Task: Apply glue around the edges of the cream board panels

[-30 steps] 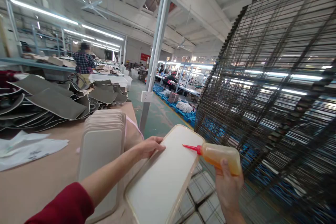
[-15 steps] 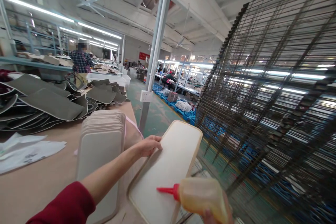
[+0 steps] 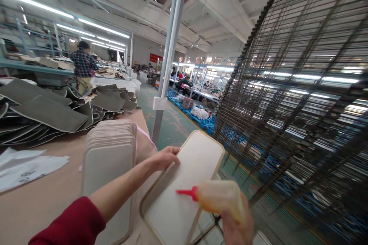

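My left hand [image 3: 166, 158] grips the left edge of a white rounded rectangular panel [image 3: 198, 160], its thumb lying on the face. The panel is tilted and has a tan rim. In my right hand [image 3: 238, 220], blurred by motion, is a squeeze bottle [image 3: 220, 197] with yellowish liquid and a red nozzle. The bottle lies nearly level, its nozzle pointing left over the panel's face. Whether the tip touches the panel I cannot tell. Left of the panel, a stack of similar white panels [image 3: 107, 183] leans on the tan tabletop [image 3: 37, 206].
Grey-green sheets with white edges [image 3: 57, 111] are heaped at the table's back left, near a white printed bag [image 3: 31, 168]. A metal post [image 3: 169, 53] with a socket box rises beyond the table. A tall wire rack [image 3: 287, 95] fills the right side. A person [image 3: 83, 63] stands far left.
My right hand and the bottle have moved up over the panel, with the nozzle slightly farther right. My left hand keeps its grip on the panel's edge. The view has shifted slightly.
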### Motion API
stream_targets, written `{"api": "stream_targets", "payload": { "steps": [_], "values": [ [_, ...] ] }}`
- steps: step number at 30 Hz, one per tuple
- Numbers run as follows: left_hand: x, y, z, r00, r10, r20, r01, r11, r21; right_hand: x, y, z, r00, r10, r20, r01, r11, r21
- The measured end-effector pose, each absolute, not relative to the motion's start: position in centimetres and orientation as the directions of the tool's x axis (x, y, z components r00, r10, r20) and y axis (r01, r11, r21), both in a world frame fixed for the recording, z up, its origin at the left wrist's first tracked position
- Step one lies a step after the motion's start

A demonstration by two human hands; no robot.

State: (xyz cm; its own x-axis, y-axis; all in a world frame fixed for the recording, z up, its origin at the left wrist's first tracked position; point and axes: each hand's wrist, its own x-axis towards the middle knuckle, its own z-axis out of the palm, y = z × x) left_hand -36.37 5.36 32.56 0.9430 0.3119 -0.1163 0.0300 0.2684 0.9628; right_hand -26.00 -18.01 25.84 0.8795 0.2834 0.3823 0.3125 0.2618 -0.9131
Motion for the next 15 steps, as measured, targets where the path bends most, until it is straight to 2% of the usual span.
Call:
{"api": "stream_targets", "payload": {
  "steps": [2,4,7,10,15],
  "values": [
    [-36.5,6.1,32.5,0.942,0.318,-0.11,0.023,0.265,0.964,-26.8,-18.6,24.5,0.886,0.296,0.356,0.274,0.285,-0.918],
    [-36.5,6.2,32.4,0.948,0.305,-0.091,0.009,0.26,0.966,-25.5,-18.5,25.4,0.914,0.204,0.351,0.298,0.25,-0.921],
    [-36.2,5.5,32.5,0.966,0.246,-0.082,0.016,0.259,0.966,-21.7,-17.8,28.9,0.916,0.037,0.4,0.373,0.292,-0.881],
    [-35.5,4.7,32.5,0.974,0.213,-0.082,0.02,0.277,0.961,-20.7,-17.4,30.1,0.914,0.055,0.402,0.372,0.281,-0.885],
    [-34.5,4.6,32.1,0.96,0.262,-0.102,0.019,0.3,0.954,-24.7,-19.2,26.2,0.913,0.242,0.329,0.231,0.357,-0.905]
  ]
}}
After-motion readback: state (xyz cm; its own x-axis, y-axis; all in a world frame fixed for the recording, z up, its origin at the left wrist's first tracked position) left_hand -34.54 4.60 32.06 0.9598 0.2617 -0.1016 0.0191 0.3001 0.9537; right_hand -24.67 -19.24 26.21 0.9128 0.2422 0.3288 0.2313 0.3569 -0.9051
